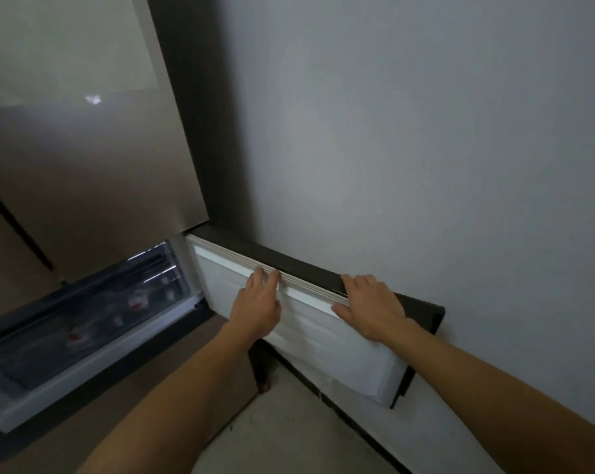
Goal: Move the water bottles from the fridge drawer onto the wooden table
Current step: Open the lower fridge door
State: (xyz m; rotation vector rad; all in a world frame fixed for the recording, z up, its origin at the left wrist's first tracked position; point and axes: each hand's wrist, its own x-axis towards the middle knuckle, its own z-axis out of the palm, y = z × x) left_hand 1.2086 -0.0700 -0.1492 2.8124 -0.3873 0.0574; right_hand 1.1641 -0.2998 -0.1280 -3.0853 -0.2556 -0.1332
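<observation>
The fridge drawer (pixel 94 366) sits low on the left, clear-fronted and pulled out a little. Inside it lie blurred water bottles (pixel 137 301) with red labels, seen through the plastic. The lower fridge door (pixel 323 336) is swung wide to the right, its white inner side facing me, close to the wall. My left hand (pixel 258 302) lies flat on that white panel, fingertips at the top seal. My right hand (pixel 371 306) rests over the door's dark top edge, thumb on the white lip. Neither hand holds a bottle. The wooden table is out of view.
The closed brown upper fridge door (pixel 84 165) fills the upper left. A grey wall (pixel 426 131) runs close along the right, behind the open door. Pale floor (pixel 282 432) shows between my forearms.
</observation>
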